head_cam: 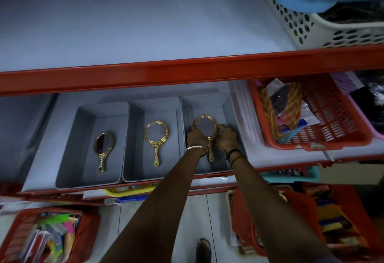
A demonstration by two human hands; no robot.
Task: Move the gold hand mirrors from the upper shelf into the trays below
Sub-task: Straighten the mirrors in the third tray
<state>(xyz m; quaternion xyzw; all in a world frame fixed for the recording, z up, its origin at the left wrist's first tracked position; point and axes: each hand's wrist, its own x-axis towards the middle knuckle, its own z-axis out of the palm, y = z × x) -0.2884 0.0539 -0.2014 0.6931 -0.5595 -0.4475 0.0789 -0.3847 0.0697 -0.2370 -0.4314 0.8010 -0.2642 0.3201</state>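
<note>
Both hands, left grip [196, 136] and right grip [225, 137], clamped on a gold hand mirror [206, 128] inside the rightmost grey tray [228, 104]. Two more mirrors lying flat: one in the middle tray [136, 138], one in the left tray [83, 138]

Gold mirrors [103, 151] gleam in grey trays [87, 179]. Red shelf edge [187, 73] above, a red slotted basket [324, 117] alongside. White dotted basket [311, 25] up top.

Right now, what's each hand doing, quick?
Left hand: closed on the left rim of the gold mirror in the right tray.
Right hand: closed on the mirror's right rim.
</note>
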